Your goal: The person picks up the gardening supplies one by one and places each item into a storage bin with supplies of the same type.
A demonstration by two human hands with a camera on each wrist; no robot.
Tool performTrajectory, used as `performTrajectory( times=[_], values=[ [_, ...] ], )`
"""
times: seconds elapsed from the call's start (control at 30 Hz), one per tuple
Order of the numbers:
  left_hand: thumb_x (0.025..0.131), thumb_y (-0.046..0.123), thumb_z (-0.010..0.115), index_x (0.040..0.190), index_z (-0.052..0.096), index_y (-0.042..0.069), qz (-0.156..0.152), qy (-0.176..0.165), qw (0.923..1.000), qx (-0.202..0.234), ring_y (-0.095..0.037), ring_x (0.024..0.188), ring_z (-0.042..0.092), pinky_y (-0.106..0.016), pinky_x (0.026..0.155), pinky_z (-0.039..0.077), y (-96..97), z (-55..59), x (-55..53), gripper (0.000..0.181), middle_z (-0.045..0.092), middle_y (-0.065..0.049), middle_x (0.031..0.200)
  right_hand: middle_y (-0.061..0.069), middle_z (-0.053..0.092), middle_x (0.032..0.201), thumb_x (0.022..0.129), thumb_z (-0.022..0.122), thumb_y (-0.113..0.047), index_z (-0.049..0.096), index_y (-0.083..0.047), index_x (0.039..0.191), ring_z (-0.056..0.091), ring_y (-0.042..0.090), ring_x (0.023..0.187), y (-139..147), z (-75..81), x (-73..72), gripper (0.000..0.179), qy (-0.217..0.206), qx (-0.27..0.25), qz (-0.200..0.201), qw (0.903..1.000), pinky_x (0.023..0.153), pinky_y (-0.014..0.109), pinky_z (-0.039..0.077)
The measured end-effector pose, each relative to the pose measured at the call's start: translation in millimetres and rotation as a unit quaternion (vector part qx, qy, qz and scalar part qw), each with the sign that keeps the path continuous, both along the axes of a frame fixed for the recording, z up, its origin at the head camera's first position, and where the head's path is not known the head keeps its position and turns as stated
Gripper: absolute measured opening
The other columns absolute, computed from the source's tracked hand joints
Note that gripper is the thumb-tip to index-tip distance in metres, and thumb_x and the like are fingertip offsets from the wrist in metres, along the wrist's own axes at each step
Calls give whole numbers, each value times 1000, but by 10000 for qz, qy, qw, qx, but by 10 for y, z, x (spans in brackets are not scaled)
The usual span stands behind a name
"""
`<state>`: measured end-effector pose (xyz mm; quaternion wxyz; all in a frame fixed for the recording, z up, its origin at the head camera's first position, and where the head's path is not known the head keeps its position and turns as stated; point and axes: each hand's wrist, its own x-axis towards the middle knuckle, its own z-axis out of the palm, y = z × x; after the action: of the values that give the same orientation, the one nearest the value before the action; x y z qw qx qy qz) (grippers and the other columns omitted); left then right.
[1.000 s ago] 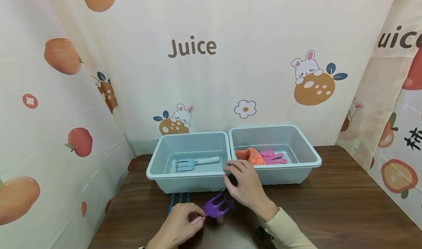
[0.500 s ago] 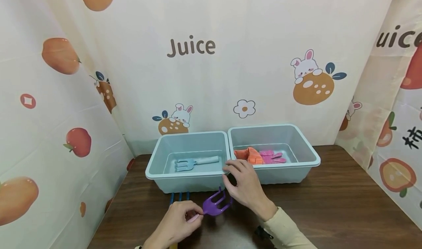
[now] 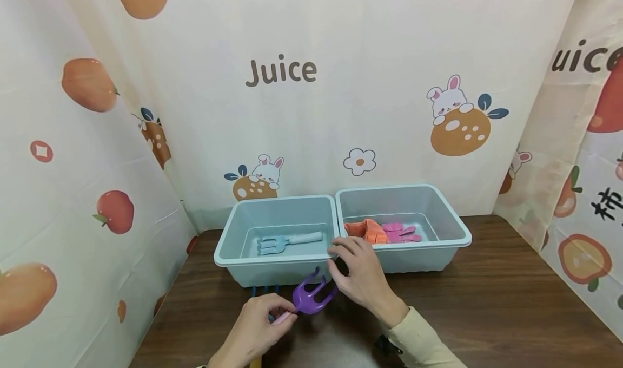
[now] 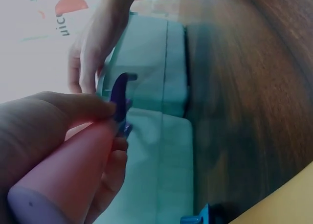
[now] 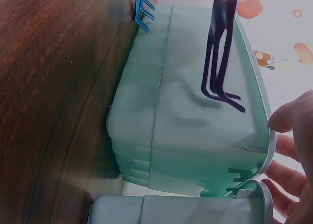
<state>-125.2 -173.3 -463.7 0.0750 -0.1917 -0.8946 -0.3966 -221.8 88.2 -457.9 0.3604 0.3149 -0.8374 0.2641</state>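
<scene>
My left hand (image 3: 258, 327) pinches the pink handle (image 4: 68, 175) of a purple hand rake (image 3: 307, 301) between thumb and fingers. The rake's prongs point at the front wall of the left light-blue bin (image 3: 282, 270), raised off the table. In the right wrist view, their bent tips overlap that wall. At the bins' adjoining front corners, my right hand (image 3: 362, 273) grips the left bin's rim, with the thumb in front and fingers curled over it. A light-blue hand fork (image 3: 274, 244) lies inside this bin.
Beside it, the right bin (image 3: 413, 257) holds an orange cloth item (image 3: 372, 231) and a pink glove (image 3: 401, 232). A blue rake (image 3: 265, 290) with a yellow handle (image 3: 256, 362) lies on the table, partly under my left hand. A printed curtain (image 3: 311, 119) stands behind.
My left hand has shifted slightly left, and the purple rake has risen, its prongs now overlapping the left bin's front wall. My right hand stays at the rim.
</scene>
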Motion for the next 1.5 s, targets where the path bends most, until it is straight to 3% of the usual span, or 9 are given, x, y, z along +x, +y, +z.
performTrajectory(
  times=[0.17, 0.4, 0.57, 0.83, 1.13, 1.5],
  values=[
    [89, 24, 87, 95, 82, 22, -131, -251, 9996, 48, 6, 73, 62, -20, 63, 52, -29, 11, 6, 8, 78, 13, 91, 4, 76, 115, 88, 84, -23, 80, -14, 103, 66, 27, 110, -3, -2, 5, 18, -54, 18, 7, 10000, 97, 48, 55],
    [91, 23, 84, 99, 82, 19, 53, -709, 9975, -36, 5, 70, 59, -19, 61, 50, -55, 79, -12, 10, 73, 16, 83, 5, 76, 115, 87, 84, -22, 80, -13, 103, 66, 28, 110, -11, 5, 5, 19, -46, 4, 11, 10000, 97, 49, 55],
    [91, 24, 83, 100, 81, 19, 20, -949, 9955, -2, 4, 70, 60, -20, 61, 51, -90, 139, 5, 11, 71, 16, 83, 6, 76, 115, 87, 85, -22, 80, -13, 103, 66, 28, 109, -15, 9, 9, 19, -50, -4, 12, 10000, 97, 49, 55],
    [93, 25, 80, 98, 81, 26, 113, -721, 9970, -250, 5, 68, 58, -20, 61, 50, -162, 227, 22, 5, 70, 20, 80, 6, 76, 115, 86, 85, -21, 80, -13, 103, 66, 28, 109, -19, -14, -7, 18, 34, -43, 3, 10000, 97, 49, 55],
    [96, 20, 76, 98, 82, 30, -560, -735, 9952, -330, 5, 59, 52, -21, 55, 49, -245, 328, 60, 12, 65, 19, 75, 5, 76, 114, 86, 85, -20, 79, -14, 102, 66, 28, 109, -14, -41, -22, 18, 117, -80, 20, 9999, 96, 49, 54],
    [98, 17, 74, 98, 82, 30, -457, -610, 9962, -418, 9, 58, 41, -17, 58, 45, -297, 416, 93, 15, 43, 21, 64, 6, 76, 114, 86, 84, -19, 79, -13, 102, 66, 29, 108, -22, -28, -17, 18, 131, -85, 29, 9999, 95, 49, 54]
  ],
)
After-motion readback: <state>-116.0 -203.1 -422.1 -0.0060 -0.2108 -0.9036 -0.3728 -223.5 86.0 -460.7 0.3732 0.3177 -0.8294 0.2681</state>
